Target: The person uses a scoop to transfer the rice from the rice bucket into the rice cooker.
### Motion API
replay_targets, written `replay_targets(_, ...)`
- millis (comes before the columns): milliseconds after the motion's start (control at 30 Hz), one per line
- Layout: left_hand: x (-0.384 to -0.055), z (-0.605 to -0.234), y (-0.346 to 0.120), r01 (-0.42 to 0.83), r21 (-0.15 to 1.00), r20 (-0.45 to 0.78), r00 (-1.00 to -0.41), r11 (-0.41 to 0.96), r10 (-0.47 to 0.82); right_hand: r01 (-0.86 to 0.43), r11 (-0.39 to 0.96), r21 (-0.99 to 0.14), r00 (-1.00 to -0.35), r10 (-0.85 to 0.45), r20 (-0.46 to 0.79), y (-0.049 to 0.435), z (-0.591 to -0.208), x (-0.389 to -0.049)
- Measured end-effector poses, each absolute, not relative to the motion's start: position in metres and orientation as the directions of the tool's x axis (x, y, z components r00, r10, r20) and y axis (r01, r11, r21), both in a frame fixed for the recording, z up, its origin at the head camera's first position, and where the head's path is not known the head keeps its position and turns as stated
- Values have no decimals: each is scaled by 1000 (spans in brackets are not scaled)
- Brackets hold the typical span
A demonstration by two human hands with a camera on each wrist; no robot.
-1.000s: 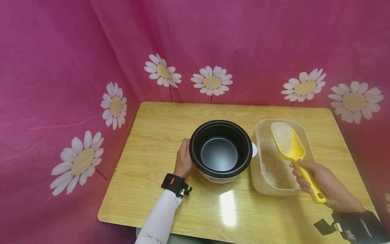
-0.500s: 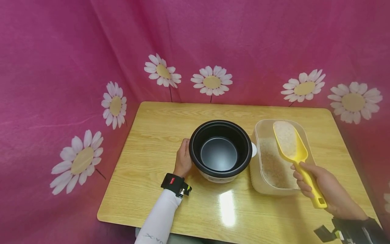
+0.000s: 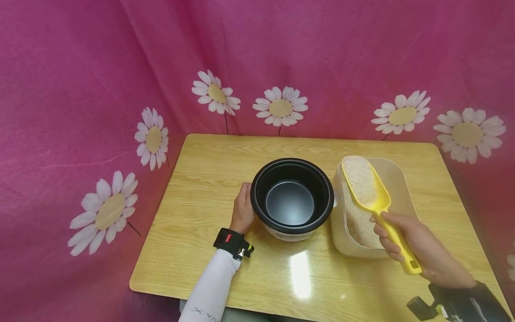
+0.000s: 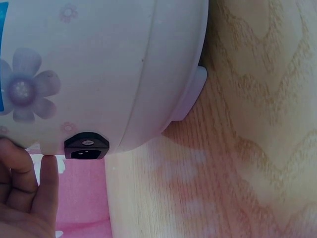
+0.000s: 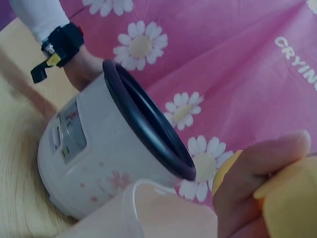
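A white rice cooker [image 3: 286, 236] with a black inner pot [image 3: 290, 203] stands on the table, its pot bare inside. At its left side my left hand [image 3: 242, 210] grips the side handle; in the left wrist view several curled fingers show beside the power socket [image 4: 86, 146]. My right hand [image 3: 410, 243] holds a yellow scoop [image 3: 396, 237] by its handle, fingers wrapped round it. White rice [image 3: 360, 179] heaps in the scoop's bowl. The scoop is above a translucent rice bin [image 3: 339, 232], whose rice [image 3: 362, 228] is partly hidden beneath it.
The wooden table [image 3: 201, 179] has its back edge along a pink curtain [image 3: 322, 53] printed with daisies. The bin stands close to the cooker's right side. A bright reflection lies on the table's front part.
The right hand first shifted the rice-filled scoop slightly right, then moved it left to the bin's left rim, nearer the cooker. The left hand and the cooker have stayed in place.
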State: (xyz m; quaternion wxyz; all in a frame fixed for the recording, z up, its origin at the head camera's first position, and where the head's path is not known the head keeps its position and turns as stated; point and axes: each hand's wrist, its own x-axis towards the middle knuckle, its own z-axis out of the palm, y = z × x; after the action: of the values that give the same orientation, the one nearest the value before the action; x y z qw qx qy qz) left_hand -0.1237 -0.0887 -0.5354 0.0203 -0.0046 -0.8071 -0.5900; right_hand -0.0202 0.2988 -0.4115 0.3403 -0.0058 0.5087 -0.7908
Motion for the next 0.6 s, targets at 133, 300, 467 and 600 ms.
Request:
replay_targets(133, -125, -536, -88, 27, 952, 34, -999, 305, -19, 528, -189, -828, -765, -528, -368, 285, -405, -23)
replay_targets(300, -124, -536, -87, 28, 950, 36, -999, 311, -20, 529, -116, -841, -756, -515, -404, 266, -401, -26)
replay_targets(467, -123, -535, -87, 32, 947, 43, -999, 318, -26, 519, -49, -854, -734, -537, -416, 248, -400, -30)
replay_targets(600, -123, -533, -87, 32, 947, 43, -999, 319, -28, 518, -13, -855, -718, -549, -427, 234, -400, -33)
